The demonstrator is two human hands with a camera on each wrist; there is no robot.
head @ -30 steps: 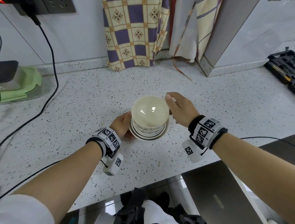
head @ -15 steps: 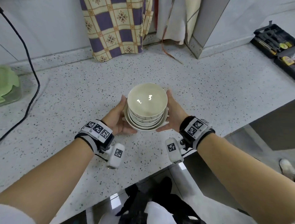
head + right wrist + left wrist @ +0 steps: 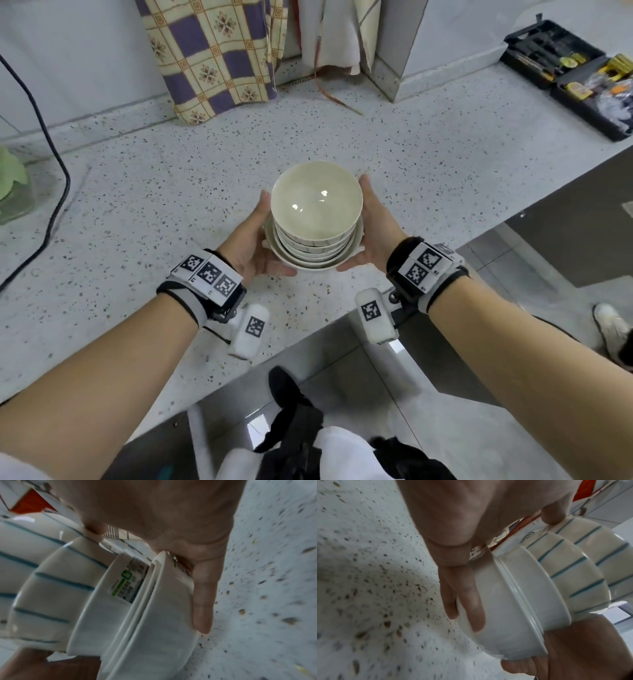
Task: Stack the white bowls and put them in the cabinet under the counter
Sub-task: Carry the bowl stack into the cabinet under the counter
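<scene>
A stack of white bowls sits between my two hands, just above the speckled counter near its front edge. The upper bowls carry blue stripes and the lower ones are plain white; one bears a label. My left hand cups the stack's left side, fingers under the bottom bowl and thumb against an upper rim. My right hand mirrors it on the right side, fingers along the lowest bowl. The cabinet under the counter is not in view.
A checked cloth hangs at the back wall. A black cable crosses the counter's left part beside a green-lidded container. An open black tool case lies at the far right. Below the counter edge are grey floor tiles and someone's shoe.
My right hand came down from the top bowl's rim to the stack's right side. Both hands now cup the stack, and it has come up towards me.
</scene>
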